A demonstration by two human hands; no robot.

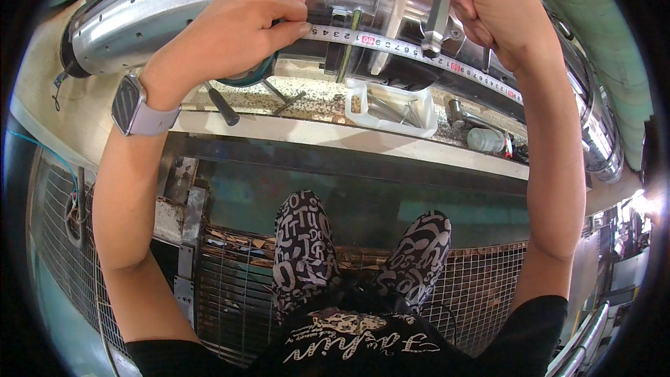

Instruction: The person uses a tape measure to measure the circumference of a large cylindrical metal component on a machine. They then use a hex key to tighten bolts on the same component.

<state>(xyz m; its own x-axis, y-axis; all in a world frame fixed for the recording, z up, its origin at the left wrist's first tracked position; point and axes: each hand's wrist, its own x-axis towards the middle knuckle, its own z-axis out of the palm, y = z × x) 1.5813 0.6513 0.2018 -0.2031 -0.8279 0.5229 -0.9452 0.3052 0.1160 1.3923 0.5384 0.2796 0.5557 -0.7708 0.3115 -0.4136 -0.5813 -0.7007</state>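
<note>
My left hand (pixel 244 24), wearing a watch (pixel 132 105) on its wrist, rests against a shiny metal cylinder (pixel 150 21) with small holes. Its fingers are curled, the thumb tip at the visible end of a white measuring tape (pixel 401 47); whatever they grip is hidden. Rightward, the tape runs along the machine's near edge, passing under my right hand (pixel 499 10). That hand is closed around a grey metal bar (pixel 440 10), its lower end by the tape. A thin dark rod (pixel 486 59) shows below the same hand. Beneath my left hand sits a dark green round object (pixel 255 75).
On the pale ledge stand a white plastic tray (pixel 359 113) of metal pieces, a black-handled tool (pixel 223 106), a metal tool (pixel 471 115) and a greyish jar-like object (pixel 486 140). Green fabric (pixel 593 21) hangs at the right. Wire mesh (pixel 481 269) lies around my legs.
</note>
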